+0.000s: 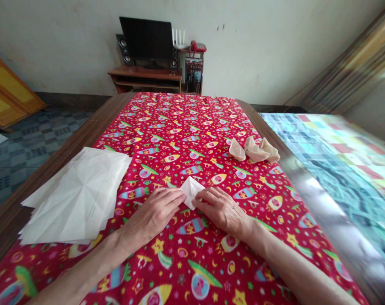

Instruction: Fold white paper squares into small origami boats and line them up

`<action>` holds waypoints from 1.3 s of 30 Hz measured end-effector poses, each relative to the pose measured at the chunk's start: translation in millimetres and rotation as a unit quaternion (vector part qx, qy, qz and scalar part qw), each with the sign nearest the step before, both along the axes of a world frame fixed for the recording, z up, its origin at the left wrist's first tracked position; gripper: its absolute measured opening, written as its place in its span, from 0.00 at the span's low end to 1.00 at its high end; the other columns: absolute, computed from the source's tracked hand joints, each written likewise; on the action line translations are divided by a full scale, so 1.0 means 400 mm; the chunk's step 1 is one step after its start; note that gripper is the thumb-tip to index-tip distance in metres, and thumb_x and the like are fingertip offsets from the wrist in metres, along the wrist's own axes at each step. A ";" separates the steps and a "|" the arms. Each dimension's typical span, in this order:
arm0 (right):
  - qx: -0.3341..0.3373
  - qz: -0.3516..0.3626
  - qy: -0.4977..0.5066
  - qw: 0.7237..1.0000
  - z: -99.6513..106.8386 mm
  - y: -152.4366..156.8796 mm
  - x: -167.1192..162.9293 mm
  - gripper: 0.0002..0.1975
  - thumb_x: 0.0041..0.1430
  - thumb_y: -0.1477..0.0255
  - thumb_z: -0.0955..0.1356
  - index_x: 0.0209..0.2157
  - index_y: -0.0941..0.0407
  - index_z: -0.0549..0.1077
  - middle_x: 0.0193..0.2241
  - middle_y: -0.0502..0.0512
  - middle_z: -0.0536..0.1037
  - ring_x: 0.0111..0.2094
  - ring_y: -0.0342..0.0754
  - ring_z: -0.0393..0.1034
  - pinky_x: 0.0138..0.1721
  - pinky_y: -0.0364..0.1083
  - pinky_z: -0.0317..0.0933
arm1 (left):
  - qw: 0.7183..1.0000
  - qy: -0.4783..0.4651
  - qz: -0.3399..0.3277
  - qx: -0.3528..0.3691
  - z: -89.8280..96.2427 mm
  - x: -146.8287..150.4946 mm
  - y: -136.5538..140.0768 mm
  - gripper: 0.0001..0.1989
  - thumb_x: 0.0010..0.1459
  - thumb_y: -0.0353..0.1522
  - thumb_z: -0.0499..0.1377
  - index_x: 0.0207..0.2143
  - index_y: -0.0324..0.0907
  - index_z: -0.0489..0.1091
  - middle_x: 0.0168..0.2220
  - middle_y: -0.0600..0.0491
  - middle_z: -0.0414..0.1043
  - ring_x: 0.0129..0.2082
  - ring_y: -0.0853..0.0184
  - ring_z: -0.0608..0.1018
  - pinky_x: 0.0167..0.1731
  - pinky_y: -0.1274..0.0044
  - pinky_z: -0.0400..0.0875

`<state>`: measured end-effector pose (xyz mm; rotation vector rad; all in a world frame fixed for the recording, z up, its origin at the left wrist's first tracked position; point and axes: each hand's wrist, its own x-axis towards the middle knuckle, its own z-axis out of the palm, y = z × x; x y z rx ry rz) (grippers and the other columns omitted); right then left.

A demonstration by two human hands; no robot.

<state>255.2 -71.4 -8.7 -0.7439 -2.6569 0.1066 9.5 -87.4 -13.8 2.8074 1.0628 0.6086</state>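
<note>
A small folded piece of white paper (191,187) lies on the red patterned cloth in front of me, its top corner pointing away and crease lines on its face. My left hand (162,206) grips its left edge, fingers held together. From the other side, my right hand (219,206) has its bent fingers closed on the right edge. The thumbs and the paper's side corners are partly hidden. Off to the left is a stack of creased white paper sheets (81,199). Several folded cream paper shapes (257,150) sit farther back on the right.
The red cloth (179,262) covers most of a dark wooden table (97,127). Beyond its far end stand a monitor (147,40) on a low stand, speakers and a red telephone (197,46). A bed with a patchwork cover (332,156) adjoins on the right.
</note>
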 end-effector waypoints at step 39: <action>-0.026 -0.241 -0.010 0.970 0.005 0.060 -0.044 0.13 0.64 0.66 0.63 0.27 0.56 0.68 0.27 0.53 0.72 0.29 0.45 0.66 0.31 0.44 0.54 | 0.988 -0.036 0.149 -0.032 -0.016 0.057 0.078 0.10 0.64 0.29 0.48 0.28 0.41 0.61 0.32 0.53 0.61 0.32 0.67 0.69 0.35 0.73 0.69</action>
